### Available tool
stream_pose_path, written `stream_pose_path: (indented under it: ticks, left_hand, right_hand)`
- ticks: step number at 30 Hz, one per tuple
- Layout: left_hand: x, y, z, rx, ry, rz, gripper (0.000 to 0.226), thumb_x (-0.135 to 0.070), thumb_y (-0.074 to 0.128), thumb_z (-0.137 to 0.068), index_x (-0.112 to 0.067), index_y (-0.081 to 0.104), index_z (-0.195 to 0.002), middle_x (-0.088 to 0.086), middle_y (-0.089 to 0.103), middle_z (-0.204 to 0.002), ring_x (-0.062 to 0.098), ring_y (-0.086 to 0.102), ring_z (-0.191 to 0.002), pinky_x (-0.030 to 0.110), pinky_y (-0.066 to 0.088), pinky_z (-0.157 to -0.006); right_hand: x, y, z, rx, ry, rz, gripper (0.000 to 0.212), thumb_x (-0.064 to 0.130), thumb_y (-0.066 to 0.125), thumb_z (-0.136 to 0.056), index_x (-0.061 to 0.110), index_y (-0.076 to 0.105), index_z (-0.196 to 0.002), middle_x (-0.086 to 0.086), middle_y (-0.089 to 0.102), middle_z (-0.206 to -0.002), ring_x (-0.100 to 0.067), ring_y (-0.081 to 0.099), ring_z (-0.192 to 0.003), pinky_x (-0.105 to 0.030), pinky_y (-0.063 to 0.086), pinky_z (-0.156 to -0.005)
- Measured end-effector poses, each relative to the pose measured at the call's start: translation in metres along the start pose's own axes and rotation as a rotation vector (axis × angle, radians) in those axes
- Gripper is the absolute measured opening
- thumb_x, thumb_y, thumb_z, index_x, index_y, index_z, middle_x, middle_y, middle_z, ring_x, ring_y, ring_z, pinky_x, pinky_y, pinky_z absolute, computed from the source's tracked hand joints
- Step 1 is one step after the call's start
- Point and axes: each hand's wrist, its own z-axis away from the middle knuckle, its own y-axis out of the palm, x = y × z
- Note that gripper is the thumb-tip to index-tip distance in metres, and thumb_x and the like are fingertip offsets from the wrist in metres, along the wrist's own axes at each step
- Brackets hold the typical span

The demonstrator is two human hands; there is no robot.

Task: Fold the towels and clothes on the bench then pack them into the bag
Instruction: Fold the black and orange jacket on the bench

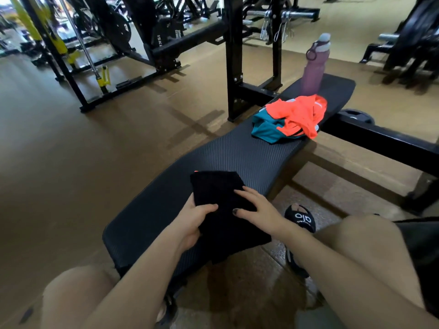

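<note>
A black towel (221, 195), folded into a long strip, lies on the near end of the black padded bench (249, 153). My left hand (190, 222) grips the towel's left edge, thumb on top and fingers curled under it. My right hand (259, 207) presses flat on the towel's right side with straight fingers. Farther along the bench sits a crumpled orange garment (297, 112) on top of a teal garment (266, 129). No bag is in view.
A purple water bottle (314, 65) stands upright at the bench's far end. Black rack posts (234, 58) rise just left of the bench, and a black frame bar (380, 138) runs off to the right. My knees and a black slide sandal (300, 218) are close by.
</note>
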Motion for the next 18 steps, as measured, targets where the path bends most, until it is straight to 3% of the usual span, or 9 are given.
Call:
stream_pose_path:
  ticks: [2, 3, 4, 6, 7, 9, 13, 18]
  left_hand:
    - [-0.015, 0.012, 0.014, 0.050, 0.038, -0.071, 0.054, 0.001, 0.060, -0.096, -0.038, 0.055, -0.134, 0.002, 0.069, -0.125, 0.026, 0.067, -0.113, 0.046, 0.058, -0.091]
    - [-0.023, 0.017, 0.021, 0.088, 0.056, -0.114, 0.053, 0.001, 0.058, -0.097, -0.038, 0.055, -0.133, 0.001, 0.068, -0.126, 0.025, 0.066, -0.114, 0.044, 0.058, -0.090]
    - [-0.031, 0.023, 0.028, 0.125, 0.068, -0.153, 0.052, 0.001, 0.058, -0.098, -0.039, 0.055, -0.132, 0.000, 0.068, -0.127, 0.025, 0.066, -0.115, 0.042, 0.058, -0.088]
    - [-0.049, 0.036, 0.044, 0.188, 0.089, -0.216, 0.051, -0.002, 0.059, -0.098, -0.042, 0.056, -0.129, -0.003, 0.068, -0.126, 0.023, 0.066, -0.114, 0.041, 0.059, -0.085]
    - [-0.057, 0.043, 0.051, 0.218, 0.106, -0.241, 0.050, -0.003, 0.060, -0.098, -0.043, 0.057, -0.128, -0.004, 0.070, -0.125, 0.022, 0.068, -0.113, 0.040, 0.060, -0.083]
    - [-0.071, 0.057, 0.066, 0.262, 0.156, -0.279, 0.050, -0.003, 0.062, -0.097, -0.042, 0.058, -0.128, -0.005, 0.073, -0.121, 0.020, 0.071, -0.108, 0.038, 0.061, -0.082]
    - [-0.091, 0.088, 0.093, 0.335, 0.253, -0.340, 0.054, -0.002, 0.063, -0.095, -0.038, 0.057, -0.134, -0.004, 0.074, -0.120, 0.020, 0.071, -0.108, 0.040, 0.059, -0.090]
    - [-0.106, 0.130, 0.116, 0.452, 0.291, -0.366, 0.044, -0.004, 0.062, -0.095, -0.040, 0.062, -0.121, -0.007, 0.077, -0.108, 0.015, 0.075, -0.098, 0.028, 0.061, -0.071]
  right_hand:
    - [0.005, -0.011, 0.016, -0.025, 0.052, -0.283, 0.067, 0.031, 0.074, -0.089, 0.034, 0.042, -0.149, 0.010, 0.038, -0.150, -0.006, 0.040, -0.136, -0.022, 0.040, -0.109]
    - [0.008, -0.016, 0.023, -0.044, 0.085, -0.383, 0.074, 0.027, 0.077, -0.087, 0.032, 0.039, -0.150, 0.011, 0.042, -0.144, -0.002, 0.047, -0.125, -0.013, 0.044, -0.097]
    - [0.011, -0.022, 0.029, -0.061, 0.122, -0.484, 0.087, 0.027, 0.082, -0.082, 0.032, 0.033, -0.153, 0.010, 0.044, -0.142, -0.003, 0.050, -0.120, -0.013, 0.046, -0.092]
    - [0.013, -0.034, 0.040, -0.070, 0.224, -0.689, 0.115, 0.037, 0.094, -0.064, 0.039, 0.024, -0.155, 0.005, 0.049, -0.145, -0.016, 0.055, -0.124, -0.035, 0.048, -0.104]
    - [0.016, -0.042, 0.047, -0.052, 0.255, -0.776, 0.118, 0.041, 0.097, -0.056, 0.041, 0.029, -0.153, 0.002, 0.053, -0.144, -0.021, 0.059, -0.123, -0.044, 0.048, -0.106]
    - [0.026, -0.059, 0.068, 0.006, 0.261, -0.872, 0.105, 0.045, 0.097, -0.053, 0.035, 0.045, -0.144, -0.001, 0.063, -0.136, -0.025, 0.064, -0.119, -0.048, 0.049, -0.104]
    - [0.050, -0.088, 0.117, -0.013, 0.292, -0.901, 0.085, 0.048, 0.092, -0.056, 0.024, 0.062, -0.132, -0.003, 0.072, -0.121, -0.025, 0.067, -0.114, -0.043, 0.051, -0.101]
    - [0.065, -0.122, 0.178, -0.192, 0.289, -0.968, 0.055, 0.036, 0.080, -0.068, 0.017, 0.068, -0.118, -0.005, 0.077, -0.105, -0.022, 0.075, -0.094, -0.033, 0.055, -0.078]
